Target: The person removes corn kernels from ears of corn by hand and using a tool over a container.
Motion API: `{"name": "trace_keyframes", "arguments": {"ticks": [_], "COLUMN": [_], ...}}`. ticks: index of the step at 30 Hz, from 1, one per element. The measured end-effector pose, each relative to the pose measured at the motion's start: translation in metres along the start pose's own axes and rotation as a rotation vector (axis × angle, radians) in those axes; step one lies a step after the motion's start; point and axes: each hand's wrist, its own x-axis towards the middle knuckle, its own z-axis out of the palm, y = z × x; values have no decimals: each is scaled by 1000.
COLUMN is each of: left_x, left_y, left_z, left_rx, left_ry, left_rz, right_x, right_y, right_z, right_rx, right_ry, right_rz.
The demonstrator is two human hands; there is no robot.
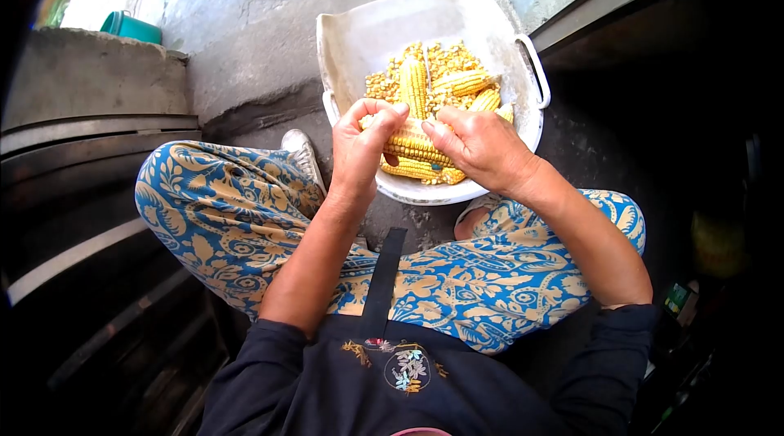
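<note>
Between my two hands lies a yellow corn cob [412, 142], held crosswise over the near side of a white plastic basin [347, 48]. My left hand [367, 142] is wrapped round its left end, thumb on top. At the other end, my right hand [482, 149] grips the cob with the thumb pressed on the kernels. A pale strip along its upper side shows where kernels are gone. Inside the basin are loose corn kernels [445, 59] and several more cobs, one upright cob [413, 86] just beyond my hands and another cob [461, 82] to its right.
The basin's handle [535, 73] sticks out on the right. My knees in patterned trousers [204, 224] flank the basin. A concrete block [94, 81] stands at left, with a green bucket [132, 28] behind it. A metal-edged step [612, 7] runs along the upper right.
</note>
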Motion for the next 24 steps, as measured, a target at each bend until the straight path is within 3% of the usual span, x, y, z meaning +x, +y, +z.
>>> {"name": "trace_keyframes", "arguments": {"ticks": [2, 8, 11, 24], "left_x": [1, 2, 2, -2], "left_y": [-1, 7, 10, 10], "left_z": [1, -3, -4, -3], "left_rx": [-21, -108, -398, -204], "left_ry": [14, -238, -373, -318], "left_rz": [-18, 39, 87, 98], "right_x": [0, 6, 7, 4], "right_y": [4, 19, 16, 27], "right_z": [0, -5, -12, -7], "right_rx": [37, 184, 307, 406], "right_ry": [-57, -35, -69, -135], "right_rz": [38, 52, 39, 62]}}
